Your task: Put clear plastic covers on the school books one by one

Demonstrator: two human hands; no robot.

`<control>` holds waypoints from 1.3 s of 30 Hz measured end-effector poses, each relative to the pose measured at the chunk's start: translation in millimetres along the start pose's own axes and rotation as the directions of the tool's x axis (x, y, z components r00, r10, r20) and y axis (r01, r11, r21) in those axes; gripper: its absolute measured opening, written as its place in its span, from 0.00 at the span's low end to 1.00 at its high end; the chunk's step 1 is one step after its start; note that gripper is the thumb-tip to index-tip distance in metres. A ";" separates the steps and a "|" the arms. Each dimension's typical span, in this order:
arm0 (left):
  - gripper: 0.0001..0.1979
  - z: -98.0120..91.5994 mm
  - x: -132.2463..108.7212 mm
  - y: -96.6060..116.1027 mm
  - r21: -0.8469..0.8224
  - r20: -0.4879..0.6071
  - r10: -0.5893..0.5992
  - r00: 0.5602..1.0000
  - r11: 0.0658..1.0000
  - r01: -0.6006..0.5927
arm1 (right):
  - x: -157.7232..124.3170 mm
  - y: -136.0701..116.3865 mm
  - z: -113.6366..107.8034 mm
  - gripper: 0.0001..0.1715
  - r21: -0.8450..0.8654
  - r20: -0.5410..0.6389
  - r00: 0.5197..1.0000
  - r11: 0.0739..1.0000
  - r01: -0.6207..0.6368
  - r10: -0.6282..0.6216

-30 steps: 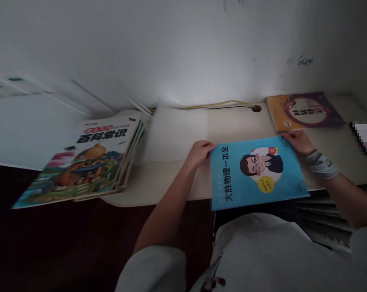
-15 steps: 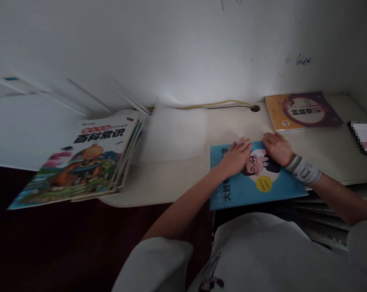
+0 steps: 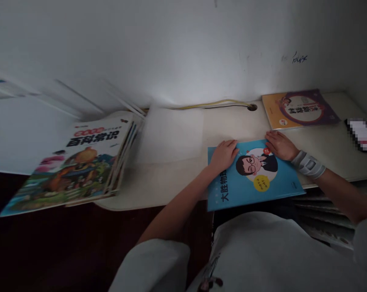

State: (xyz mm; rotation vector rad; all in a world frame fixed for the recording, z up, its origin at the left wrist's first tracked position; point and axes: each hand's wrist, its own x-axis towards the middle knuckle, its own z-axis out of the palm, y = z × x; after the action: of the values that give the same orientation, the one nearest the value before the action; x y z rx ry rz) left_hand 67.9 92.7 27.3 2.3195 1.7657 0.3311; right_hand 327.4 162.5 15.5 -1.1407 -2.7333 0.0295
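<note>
At the far edge of a blue book [image 3: 250, 190] jutting over the front of a desk [image 3: 159, 178], the left hand [image 3: 224, 155] has slid leftward within half a second, baring more of the cartoon portrait [image 3: 256, 164]. Palms face down, unclenched and gripping nothing: left fingers loosely bent, the right hand [image 3: 281, 146] straighter-fingered.

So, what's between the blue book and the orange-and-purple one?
The head view shows pale desktop and part of the right hand between the blue book and the orange-and-purple book.
</note>
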 end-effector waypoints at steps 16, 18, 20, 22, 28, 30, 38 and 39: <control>0.10 -30.1 30.5 -9.0 -0.259 -0.027 -0.018 0.999 0.966 0.011 | 46.3 -30.5 -34.1 0.20 0.148 0.068 0.998 0.989 -0.005 -0.005; 0.12 -27.6 35.8 -11.6 -0.246 0.042 -0.026 0.999 0.968 0.036 | 52.5 -28.0 -32.4 0.19 0.185 0.133 0.991 0.982 -0.033 0.008; 0.13 -24.4 40.4 -13.9 -0.231 0.102 -0.024 0.994 0.972 0.047 | 57.0 -26.5 -29.1 0.18 0.163 0.181 0.983 0.984 -0.073 0.043; 0.15 -22.0 42.6 -16.3 -0.222 0.130 -0.017 0.991 0.974 0.045 | 58.6 -26.0 -26.5 0.19 0.095 0.216 0.971 0.988 -0.124 0.101; 0.21 -28.2 30.5 -22.5 -0.018 0.200 -0.093 0.975 0.995 0.098 | 52.3 -28.7 -28.8 0.27 -0.095 0.262 0.922 0.958 -0.270 0.286; 0.22 -31.0 22.4 -22.8 0.062 0.197 -0.155 0.968 0.987 0.146 | 47.4 -27.1 -29.8 0.28 -0.152 0.243 0.906 0.936 -0.318 0.347; 0.22 -25.5 -4.8 -24.8 0.309 0.017 -0.270 0.963 0.917 0.252 | 14.5 -0.6 -27.2 0.25 -0.301 0.076 0.847 0.822 -0.483 0.525; 0.21 -25.3 -7.4 -27.9 0.320 -0.002 -0.269 0.963 0.912 0.255 | 12.1 1.4 -27.0 0.25 -0.304 0.079 0.840 0.816 -0.492 0.536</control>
State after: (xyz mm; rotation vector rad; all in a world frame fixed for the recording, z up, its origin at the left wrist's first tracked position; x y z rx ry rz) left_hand 32.7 93.6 42.8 2.2189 2.2158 -0.0527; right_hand 324.7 170.8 43.9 -2.0191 -2.5129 -0.1982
